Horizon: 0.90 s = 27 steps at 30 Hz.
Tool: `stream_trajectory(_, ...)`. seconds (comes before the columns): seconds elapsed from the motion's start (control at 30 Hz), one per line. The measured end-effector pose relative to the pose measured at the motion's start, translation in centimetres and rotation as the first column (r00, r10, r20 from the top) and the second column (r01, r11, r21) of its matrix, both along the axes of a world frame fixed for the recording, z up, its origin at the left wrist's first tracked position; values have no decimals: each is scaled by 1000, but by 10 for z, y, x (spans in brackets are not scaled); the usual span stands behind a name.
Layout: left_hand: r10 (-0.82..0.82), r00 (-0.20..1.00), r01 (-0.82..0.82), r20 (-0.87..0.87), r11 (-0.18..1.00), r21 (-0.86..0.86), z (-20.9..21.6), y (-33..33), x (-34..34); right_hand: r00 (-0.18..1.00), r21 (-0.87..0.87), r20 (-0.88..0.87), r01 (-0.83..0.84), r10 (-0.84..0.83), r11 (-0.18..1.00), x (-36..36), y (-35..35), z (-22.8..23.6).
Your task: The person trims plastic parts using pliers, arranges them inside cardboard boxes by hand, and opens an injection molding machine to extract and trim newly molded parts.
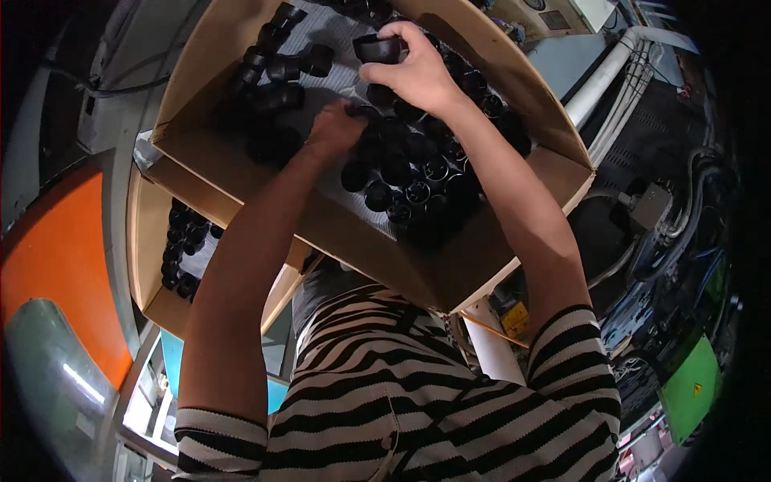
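Note:
Both my arms reach into a large cardboard box [482, 277] lined with a pale ribbed sheet [336, 60]. My right hand [418, 72] grips a black pipe fitting [377, 49] between thumb and fingers, raised over the others. Lower and to the left, my left hand [336, 128] has its fingers closed at a black fitting [365, 114] by the edge of a packed group; whether it holds that piece is hidden. Several black fittings [418, 191] stand close together on the right side of the box. More black fittings [283, 68] lie loosely along the left side.
A second cardboard box [165, 309] with more black fittings [189, 233] stands lower left. An orange panel [72, 273] is at far left. White pipes [618, 72], cables and a grey junction box [650, 207] run along the right, above a green panel [695, 390].

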State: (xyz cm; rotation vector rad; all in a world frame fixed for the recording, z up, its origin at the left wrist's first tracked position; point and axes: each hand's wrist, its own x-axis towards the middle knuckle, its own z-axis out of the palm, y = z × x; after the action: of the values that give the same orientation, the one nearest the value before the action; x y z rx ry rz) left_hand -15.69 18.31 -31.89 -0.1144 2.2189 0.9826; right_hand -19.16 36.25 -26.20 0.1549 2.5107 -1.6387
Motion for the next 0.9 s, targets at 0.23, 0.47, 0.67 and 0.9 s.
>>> stream_trajectory(0.23, -148, 989, 148, -4, 989, 9, 29, -43, -30, 931, 202, -286, -173, 227, 964, 54, -3, 7)
stream_trajectory(0.47, -875, 477, 782, 89, 375, -499, 67, -49, -18, 763, 533, -212, -433, 611, 726, 90, -41, -7)
stream_trajectory(0.67, -923, 381, 813, 58, 305, -495, 58, -65, -4, 621, 676, 33, -591, 783, 440, 96, -51, -25)
stream_trajectory(0.9, -913, 394, 811, 102, 293, -507, 57, -73, -1, 700, 804, 0, -425, 714, 417, 93, -59, -30)
